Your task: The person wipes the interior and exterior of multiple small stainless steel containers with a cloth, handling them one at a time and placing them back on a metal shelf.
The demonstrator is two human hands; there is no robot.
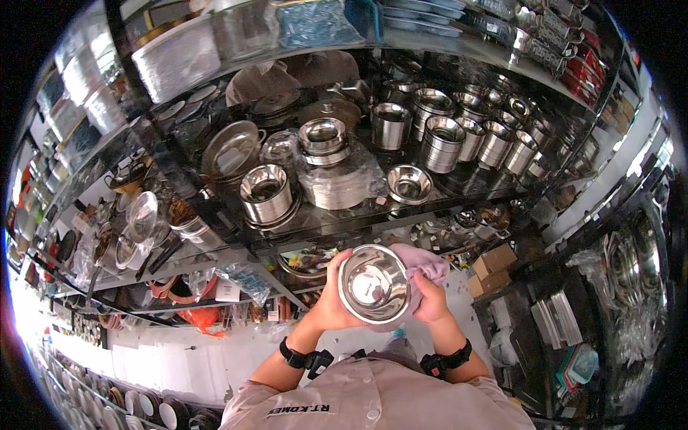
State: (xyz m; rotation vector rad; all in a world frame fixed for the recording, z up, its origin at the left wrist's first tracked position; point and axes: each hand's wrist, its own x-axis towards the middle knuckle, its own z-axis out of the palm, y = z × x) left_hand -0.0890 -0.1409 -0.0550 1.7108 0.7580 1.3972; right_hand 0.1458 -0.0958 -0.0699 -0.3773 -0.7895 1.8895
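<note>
A shiny stainless steel bowl [374, 285] is held up before my chest, its hollow side facing me. My left hand [334, 301] grips its left rim, with the fingers partly hidden behind the metal. At the bowl's right side my right hand [431, 301] clutches a pale pink cloth [427, 264] against the outer wall. Some of the cloth hangs behind the bowl. A small mark with writing shows on the bowl's inside bottom.
Ahead, a dark shelf holds stacked steel bowls [265, 194], a plastic-wrapped stack [338, 183], a single bowl [409, 184] and several steel cup stacks [443, 142]. Pans and lids [144, 215] crowd the left shelf. Cardboard boxes [492, 269] and trays [557, 320] sit right.
</note>
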